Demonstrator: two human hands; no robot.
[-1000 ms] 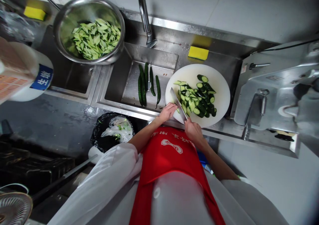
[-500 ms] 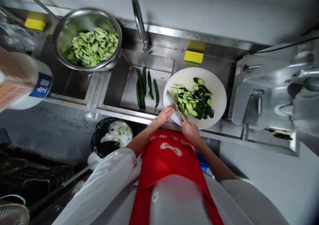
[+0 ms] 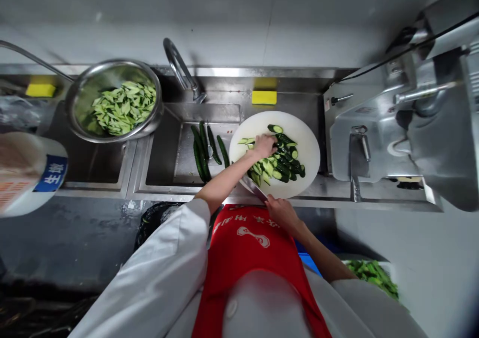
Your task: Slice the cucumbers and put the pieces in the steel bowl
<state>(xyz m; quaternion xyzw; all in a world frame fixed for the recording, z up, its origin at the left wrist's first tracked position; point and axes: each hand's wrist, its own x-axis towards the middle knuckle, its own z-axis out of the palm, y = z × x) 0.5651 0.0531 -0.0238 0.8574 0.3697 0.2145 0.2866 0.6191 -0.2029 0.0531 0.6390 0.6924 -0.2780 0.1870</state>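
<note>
My left hand [image 3: 265, 146] reaches over the white round cutting board [image 3: 309, 153]. Its curled fingers close on a cucumber piece [image 3: 283, 139] at the upper side of the pile; the fingertips are partly hidden. Thick dark-skinned chunks lie to the right, with pale thin cucumber slices [image 3: 266, 167] to the left. At the board's near edge, my right hand [image 3: 281, 212] is wrapped round the handle of a kitchen knife [image 3: 256, 188]. The blade points up and left, away from the pile's middle, and the handle is hidden by the hand.
Whole cucumbers [image 3: 202, 151] lie in the sink [image 3: 187, 116] below a faucet [image 3: 181, 71]. Left of it stands a steel bowl [image 3: 75, 121] of cucumber slices. A yellow sponge [image 3: 264, 98] sits behind the board. Another knife [image 3: 355, 166] rests on metal equipment at right.
My left hand has moved from the board's near edge up onto the cucumber pieces. The knife in my right hand has shifted down and left. The camera view has also shifted.
</note>
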